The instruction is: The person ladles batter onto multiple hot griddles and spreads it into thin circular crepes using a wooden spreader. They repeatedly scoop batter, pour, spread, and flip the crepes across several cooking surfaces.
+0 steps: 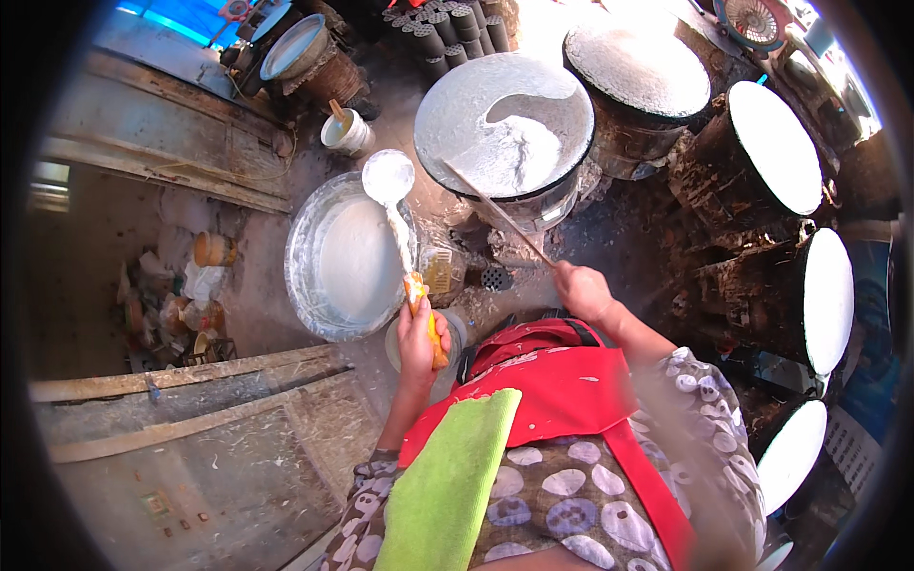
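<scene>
My left hand [416,341] grips the orange-yellow handle of a ladle [388,177] coated in white batter. The ladle's round bowl is above the far rim of a wide metal basin [303,300] that holds white liquid [360,260]. In my right hand [584,291] is a thin stick [503,218], its far end over the near-left edge of a large round pan [446,114]. White batter covers that pan's surface, with a thick folded mass [525,146] and a dark curved gap behind it.
More round white-topped stoves [639,68] curve along the right side. Stacked honeycomb coal briquettes [446,32] stand behind; one briquette [496,278] lies near my feet. A small white bucket [348,134] is beyond the basin. Worn wooden boards [207,428] and panels [178,135] flank the left.
</scene>
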Tool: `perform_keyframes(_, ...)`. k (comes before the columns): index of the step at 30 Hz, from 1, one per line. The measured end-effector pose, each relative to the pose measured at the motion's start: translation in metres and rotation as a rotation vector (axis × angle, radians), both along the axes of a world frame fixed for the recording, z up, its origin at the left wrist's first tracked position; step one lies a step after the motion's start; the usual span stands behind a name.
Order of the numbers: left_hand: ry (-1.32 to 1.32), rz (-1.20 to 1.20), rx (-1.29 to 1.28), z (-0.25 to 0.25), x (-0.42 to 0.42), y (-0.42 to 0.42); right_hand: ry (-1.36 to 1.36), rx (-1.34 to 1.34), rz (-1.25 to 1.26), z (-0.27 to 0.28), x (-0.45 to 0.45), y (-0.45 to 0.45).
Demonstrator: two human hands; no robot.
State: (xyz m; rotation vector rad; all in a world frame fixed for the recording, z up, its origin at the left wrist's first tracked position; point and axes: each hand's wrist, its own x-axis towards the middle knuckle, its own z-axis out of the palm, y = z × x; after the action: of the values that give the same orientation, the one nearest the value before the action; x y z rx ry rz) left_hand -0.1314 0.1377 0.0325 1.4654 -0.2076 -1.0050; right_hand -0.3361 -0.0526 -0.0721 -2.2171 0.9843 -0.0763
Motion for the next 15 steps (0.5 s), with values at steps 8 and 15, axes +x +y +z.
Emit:
perform_keyframes(8, 0.009, 0.016, 0.000, -0.002, -0.016, -0.018, -0.062, 0.008, -0.141, -0.010, -0.034, -0.051)
perform_keyframes(15, 0.001, 0.061, 0.022, 0.002, -0.023, -0.033, -0.086, 0.080, -0.222, -0.012, -0.054, -0.104)
